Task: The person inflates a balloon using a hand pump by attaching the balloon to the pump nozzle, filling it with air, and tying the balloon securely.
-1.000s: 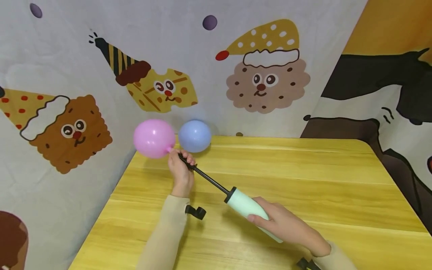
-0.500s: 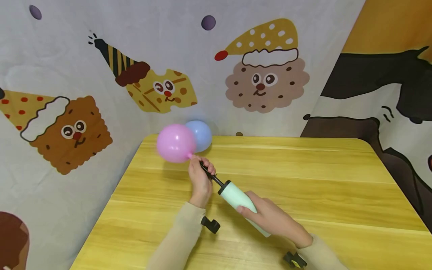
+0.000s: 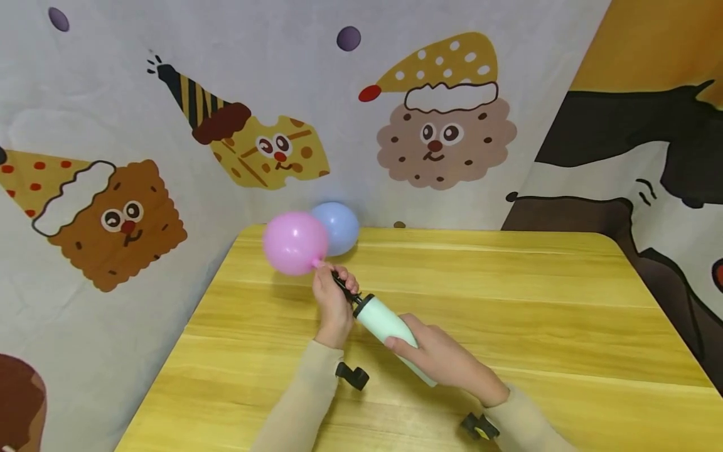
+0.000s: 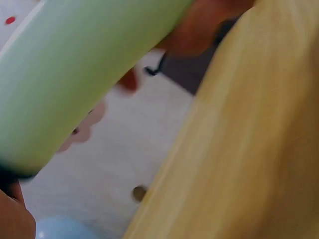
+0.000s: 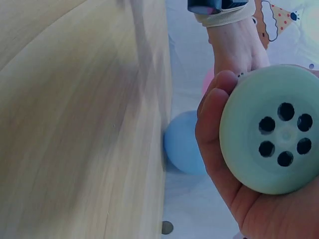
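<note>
My left hand (image 3: pixel 332 301) grips the black front end of a hand balloon pump (image 3: pixel 386 325) and the neck of a pink balloon (image 3: pixel 295 243). The balloon is inflated and points away to the upper left. My right hand (image 3: pixel 437 353) is wrapped around the pump's mint-green barrel, whose holed end cap (image 5: pixel 285 134) faces the right wrist camera. Barrel and left hand stand close together, with hardly any black rod showing between them. In the left wrist view the green barrel (image 4: pixel 84 74) fills the upper left. The fingers of the left hand hide the pump's nozzle.
A blue balloon (image 3: pixel 337 229) rests at the table's back edge, partly behind the pink one. The wooden table (image 3: pixel 508 301) reaches to a cloth backdrop (image 3: pixel 350 125) printed with cartoon biscuits and cheese. Black camera mounts (image 3: pixel 353 376) sit on both wrists.
The left hand and pink balloon have moved right, so the balloon now overlaps the blue one. My right hand has slid the barrel up-left, covering the long rod seen earlier.
</note>
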`<state>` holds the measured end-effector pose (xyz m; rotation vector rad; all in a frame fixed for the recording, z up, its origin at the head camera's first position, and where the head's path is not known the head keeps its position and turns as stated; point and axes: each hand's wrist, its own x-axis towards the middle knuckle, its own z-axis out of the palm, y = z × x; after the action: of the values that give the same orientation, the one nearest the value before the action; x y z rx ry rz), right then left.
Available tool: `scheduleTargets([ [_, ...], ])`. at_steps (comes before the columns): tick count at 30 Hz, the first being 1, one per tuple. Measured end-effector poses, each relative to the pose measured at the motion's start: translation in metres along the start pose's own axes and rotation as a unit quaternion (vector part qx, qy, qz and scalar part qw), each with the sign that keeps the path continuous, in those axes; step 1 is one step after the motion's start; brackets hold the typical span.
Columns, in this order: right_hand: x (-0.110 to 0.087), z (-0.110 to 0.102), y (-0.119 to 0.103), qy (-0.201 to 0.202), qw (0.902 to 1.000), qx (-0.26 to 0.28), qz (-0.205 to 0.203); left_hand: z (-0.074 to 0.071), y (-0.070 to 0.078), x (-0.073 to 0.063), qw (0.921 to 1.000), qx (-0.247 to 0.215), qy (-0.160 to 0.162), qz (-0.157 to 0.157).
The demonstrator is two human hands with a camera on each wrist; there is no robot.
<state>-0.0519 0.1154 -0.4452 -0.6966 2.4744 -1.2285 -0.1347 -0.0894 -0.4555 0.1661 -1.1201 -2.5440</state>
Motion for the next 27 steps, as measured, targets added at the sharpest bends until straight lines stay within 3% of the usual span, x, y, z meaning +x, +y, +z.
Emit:
scheduleTargets([
  [7, -0.027, -0.01, 0.004, -0.026, 0.9995, -0.019, 0.006, -0.018, 0.034, 0.028, 0.9987, -0.028, 0.029, 0.032],
  [10, -0.033, -0.013, 0.008, -0.03, 0.9992, -0.022, -0.011, -0.022, 0.039, 0.032, 0.9981, -0.032, 0.036, 0.037],
  [14, -0.029, -0.008, 0.009, -0.035, 0.999, -0.017, -0.024, -0.021, 0.032, 0.027, 0.9983, -0.03, 0.042, 0.026],
  [18, -0.021, 0.0, 0.007, -0.029, 0.9992, -0.025, -0.011, -0.018, 0.021, 0.018, 0.9988, -0.021, 0.04, 0.016],
  [27, 0.0, 0.011, 0.006, -0.016, 0.9997, -0.021, -0.001, -0.012, 0.001, -0.001, 0.9998, 0.01, 0.015, -0.008],
])
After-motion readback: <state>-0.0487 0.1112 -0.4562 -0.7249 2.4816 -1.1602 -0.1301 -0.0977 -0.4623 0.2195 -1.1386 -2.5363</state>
